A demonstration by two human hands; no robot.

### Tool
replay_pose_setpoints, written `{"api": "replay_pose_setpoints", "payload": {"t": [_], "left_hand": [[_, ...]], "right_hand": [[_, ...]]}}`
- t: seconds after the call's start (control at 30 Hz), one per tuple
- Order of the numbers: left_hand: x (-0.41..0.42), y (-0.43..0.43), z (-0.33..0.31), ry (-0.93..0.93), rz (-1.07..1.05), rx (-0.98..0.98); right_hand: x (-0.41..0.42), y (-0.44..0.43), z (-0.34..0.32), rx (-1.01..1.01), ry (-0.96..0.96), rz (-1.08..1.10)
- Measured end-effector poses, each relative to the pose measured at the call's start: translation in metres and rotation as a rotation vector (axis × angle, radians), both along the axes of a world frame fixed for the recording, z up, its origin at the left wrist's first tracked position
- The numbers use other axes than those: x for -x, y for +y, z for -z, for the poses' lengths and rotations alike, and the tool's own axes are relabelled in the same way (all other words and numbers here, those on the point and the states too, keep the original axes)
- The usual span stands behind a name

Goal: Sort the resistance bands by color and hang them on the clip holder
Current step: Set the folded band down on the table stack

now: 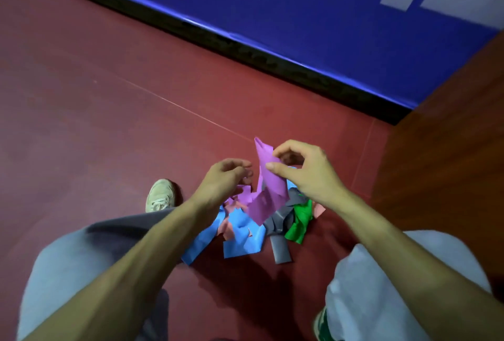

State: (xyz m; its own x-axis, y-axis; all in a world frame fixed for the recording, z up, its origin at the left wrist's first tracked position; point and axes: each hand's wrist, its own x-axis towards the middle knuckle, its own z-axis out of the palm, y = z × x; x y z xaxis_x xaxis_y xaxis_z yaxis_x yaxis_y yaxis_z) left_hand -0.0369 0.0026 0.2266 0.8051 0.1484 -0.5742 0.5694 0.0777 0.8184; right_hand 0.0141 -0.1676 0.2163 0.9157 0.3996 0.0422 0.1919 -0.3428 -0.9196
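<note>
— While the right hand [302, 168] pinches the purple band [268, 190] between thumb and forefinger, its other fingers loosely curled, where does the rest of that band go?
— Its top end sticks up above the pinch. The lower part trails down into the pile [253, 231] on the red floor [109, 122].
— And the left hand [226, 177]?
— Its fingers are curled just above the crumpled lower purple part. Blur hides whether they grip it, so I cannot tell.
— Count the pile.
— One green band [298, 220] on the right. One grey band [278, 234] touches it. The blue bands [240, 242] lie in perhaps two or three pieces. A pink band [226, 227] shows among the blue, and more pink shows beside the green. One pale shoe [159, 196] stands left of the pile.
</note>
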Motion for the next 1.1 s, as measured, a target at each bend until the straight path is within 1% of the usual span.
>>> {"api": "replay_pose_setpoints", "payload": {"t": [0.07,0.2,0.27,0.33,0.4,0.47,0.53,0.63,0.73,0.87,0.97,1.1], "left_hand": [[-0.002,-0.012,-0.007,0.038,-0.025,0.066],[-0.019,-0.025,-0.016,0.154,-0.019,0.254],[-0.029,-0.025,-0.018,0.211,-0.014,0.303],[-0.033,-0.024,-0.018,0.239,0.012,0.342],[-0.039,-0.027,-0.021,0.200,-0.008,0.368],[-0.046,-0.034,-0.021,0.108,-0.096,0.346],[-0.050,-0.040,-0.020,-0.011,-0.205,0.237],[-0.055,-0.045,-0.023,-0.126,-0.254,0.115],[-0.058,-0.045,-0.027,-0.161,-0.248,0.071],[-0.058,-0.039,-0.032,-0.199,-0.280,0.097],[-0.060,-0.031,-0.036,-0.218,-0.340,0.112],[-0.063,-0.019,-0.041,-0.243,-0.446,0.139]], "right_hand": [[0.001,-0.004,-0.006,-0.087,0.010,0.045],[-0.010,-0.004,-0.017,-0.161,0.003,0.050],[-0.017,-0.007,-0.016,-0.160,-0.002,0.104],[-0.022,-0.010,-0.009,-0.118,-0.003,0.154],[-0.028,-0.011,-0.006,-0.104,-0.002,0.204],[-0.033,-0.012,-0.005,-0.109,0.004,0.250],[-0.036,-0.013,-0.004,-0.115,0.013,0.275],[-0.037,-0.015,0.002,-0.088,0.040,0.257],[-0.036,-0.017,0.006,-0.050,0.058,0.211],[-0.033,-0.014,0.003,-0.042,0.141,0.124],[-0.031,-0.008,0.003,0.003,0.186,0.042],[-0.027,-0.002,0.005,-0.040,0.209,-0.071]]}}
